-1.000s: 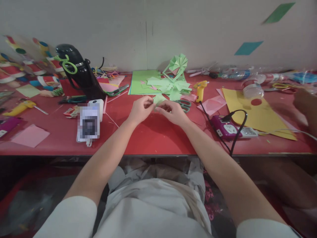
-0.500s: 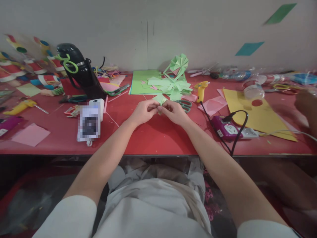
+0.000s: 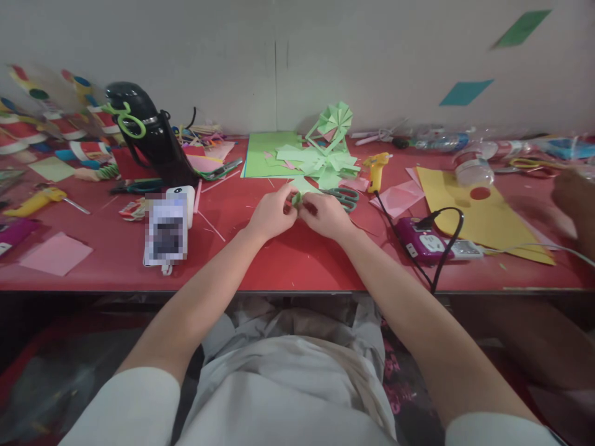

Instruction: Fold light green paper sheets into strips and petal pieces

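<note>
A red table (image 3: 297, 266) runs along a pale wall (image 3: 195, 43). From my end, I see a pleated green paper form (image 3: 335, 119) standing already assembled; the small green paper piece (image 3: 296, 199) looks, I judge, only partly shaped, and what remains I cannot tell. It sits between left hand (image 3: 273, 215) and right hand (image 3: 328, 215), both pinching it.

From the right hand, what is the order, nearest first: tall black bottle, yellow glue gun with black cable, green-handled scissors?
Head view, from the right hand:
1. Green-handled scissors, just beyond it.
2. Yellow glue gun, ahead and right.
3. Tall black bottle, far left.
</note>
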Demonstrator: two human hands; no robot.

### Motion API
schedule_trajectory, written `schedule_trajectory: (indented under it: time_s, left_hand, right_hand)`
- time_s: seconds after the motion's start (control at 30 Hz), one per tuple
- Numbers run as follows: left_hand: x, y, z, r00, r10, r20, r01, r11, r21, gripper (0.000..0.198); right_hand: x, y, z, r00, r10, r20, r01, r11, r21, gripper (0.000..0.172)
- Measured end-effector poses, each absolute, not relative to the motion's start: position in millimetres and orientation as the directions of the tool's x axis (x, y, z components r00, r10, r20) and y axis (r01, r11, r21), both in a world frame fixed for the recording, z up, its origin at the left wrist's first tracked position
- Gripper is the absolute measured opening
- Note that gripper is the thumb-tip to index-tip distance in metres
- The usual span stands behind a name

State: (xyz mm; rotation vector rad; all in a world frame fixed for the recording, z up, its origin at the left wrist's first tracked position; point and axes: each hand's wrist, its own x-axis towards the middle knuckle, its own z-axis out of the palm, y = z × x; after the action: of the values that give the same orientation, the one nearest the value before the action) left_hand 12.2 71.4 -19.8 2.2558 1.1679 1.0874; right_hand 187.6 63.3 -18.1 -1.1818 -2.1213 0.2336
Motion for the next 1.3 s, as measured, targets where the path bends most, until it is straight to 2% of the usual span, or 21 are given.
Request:
schedule_trajectory:
  time_s: [0.17,0.37,0.53,0.73,0.9,1.1,1.3]
  left_hand:
    - [10.0,70.6,-16.2,0.356,0.82,0.449,0.596,-0.569,0.566,0.026]
    - [10.2,69.9,-14.9,0.322,0.839,0.439,0.664,-0.531,0.527,0.033]
    - [10.8,69.2,-15.6,0.352,0.82,0.451,0.669,-0.557,0.492,0.035]
    - [11.4,66.9,-14.9,0.408,0.797,0.446,0.655,-0.595,0.466,0.038]
    - [12.8,64.8,-13.2,0.452,0.783,0.428,0.656,-0.617,0.435,0.042]
    - [12.3,65.0,-14.5,0.459,0.783,0.42,0.607,-0.621,0.495,0.044]
    - [12.7,68.4,-19.5,0.466,0.773,0.43,0.44,-0.624,0.646,0.047]
  right_hand:
    - [185.6,60.0,-14.9,-0.358,0.813,0.459,0.724,0.552,-0.413,0.018]
    - [181.8,58.5,-14.7,-0.228,0.862,0.452,0.847,0.404,-0.344,0.017]
    - [180.5,57.2,-14.6,-0.15,0.874,0.462,0.898,0.316,-0.307,0.02]
    - [180.0,56.1,-12.7,-0.098,0.918,0.385,0.93,0.222,-0.293,0.025]
    - [181.3,57.5,-13.3,-0.081,0.925,0.371,0.931,0.203,-0.302,0.021]
    - [183.7,60.8,-15.8,-0.083,0.936,0.343,0.904,0.216,-0.369,0.018]
    - [190.7,69.6,-22.7,-0.121,0.899,0.421,0.789,0.345,-0.508,0.015]
